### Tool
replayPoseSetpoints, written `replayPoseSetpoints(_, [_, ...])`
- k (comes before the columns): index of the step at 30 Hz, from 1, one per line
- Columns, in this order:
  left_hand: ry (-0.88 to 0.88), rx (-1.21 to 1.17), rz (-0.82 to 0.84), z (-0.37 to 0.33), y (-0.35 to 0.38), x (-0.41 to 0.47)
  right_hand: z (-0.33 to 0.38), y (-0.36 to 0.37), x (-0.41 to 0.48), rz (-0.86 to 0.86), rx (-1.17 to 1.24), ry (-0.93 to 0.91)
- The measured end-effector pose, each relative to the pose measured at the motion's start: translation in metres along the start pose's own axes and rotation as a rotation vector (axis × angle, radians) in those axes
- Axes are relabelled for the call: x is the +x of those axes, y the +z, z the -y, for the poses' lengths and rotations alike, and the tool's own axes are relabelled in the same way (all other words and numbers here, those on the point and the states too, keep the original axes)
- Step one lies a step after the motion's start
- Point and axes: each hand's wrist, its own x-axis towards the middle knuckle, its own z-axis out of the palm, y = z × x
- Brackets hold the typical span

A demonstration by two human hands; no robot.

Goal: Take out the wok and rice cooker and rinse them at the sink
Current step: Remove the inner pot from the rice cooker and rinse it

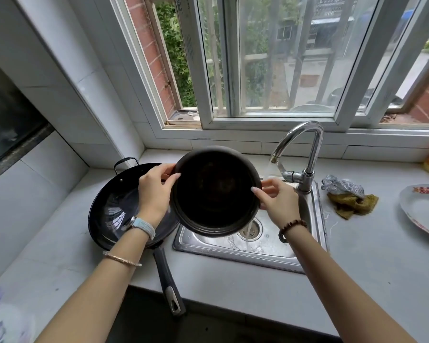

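On the counter (233, 293) left of the sink (233, 256), the wok (109, 209) rests with its handle pointing at the near edge, its right rim hidden behind the left hand (154, 189), whose fingers curl round the left rim of the pot (214, 191). Over the sink, mouth tipped toward the viewer, the pot lies just left of the water (248, 227) falling from the tap (305, 144), so the right hand (275, 196), pinching the right rim, is nearer it and the pot likely needs shifting right. Its dark inside is hard to read; fingers behind it are hidden.
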Motion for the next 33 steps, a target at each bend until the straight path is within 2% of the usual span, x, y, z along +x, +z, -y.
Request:
replayPoseSetpoints(4, [-0.031, 0.082, 0.15, -0.001, 0.007, 0.009, -0.021, 0.005, -0.001, 0.092, 0.008, 0.216])
replayPoseSetpoints(8, [-0.151, 0.152, 0.266, 0.007, 0.02, 0.009, -0.04, 0.003, 0.002, 0.228, 0.218, 0.502])
replayPoseSetpoints(13, [-0.258, 0.171, 0.347, 0.019, 0.039, 0.0, -0.053, -0.008, 0.003, 0.231, 0.433, 0.686])
replayPoseSetpoints(18, [-0.319, 0.216, 0.387, 0.016, 0.057, -0.002, -0.064, -0.015, 0.007, 0.23, 0.551, 0.78])
replayPoseSetpoints(24, [-0.378, 0.195, 0.471, 0.021, 0.081, -0.001, -0.077, -0.029, 0.007, 0.305, 0.427, 0.897])
replayPoseSetpoints(33, [-0.468, 0.062, 0.656, 0.022, 0.136, -0.014, -0.091, -0.068, 0.005, 0.163, 0.513, 0.918])
